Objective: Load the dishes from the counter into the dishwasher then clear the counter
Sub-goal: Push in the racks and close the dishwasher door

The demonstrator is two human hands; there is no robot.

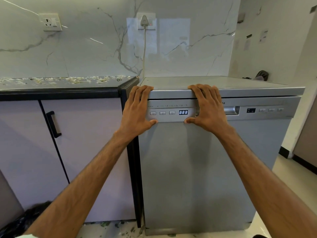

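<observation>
Left hand and right hand lay flat on dishwasher panel, fingers spread, tips on top edge, either side of display. Scraps littered left counter.

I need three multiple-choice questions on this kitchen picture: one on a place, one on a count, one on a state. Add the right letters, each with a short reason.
1. The pale scraps lie: A. in a sink; B. on the dark counter; C. on a plate.
2. Buttons left of the lit display: A. one; B. three; C. five.
3. The dishwasher door is: A. shut; B. half open; C. fully down.
Answers: B, they litter the counter's back; B, three squares precede 8:88; A, it stands upright, left hand and right hand resting on it.
</observation>
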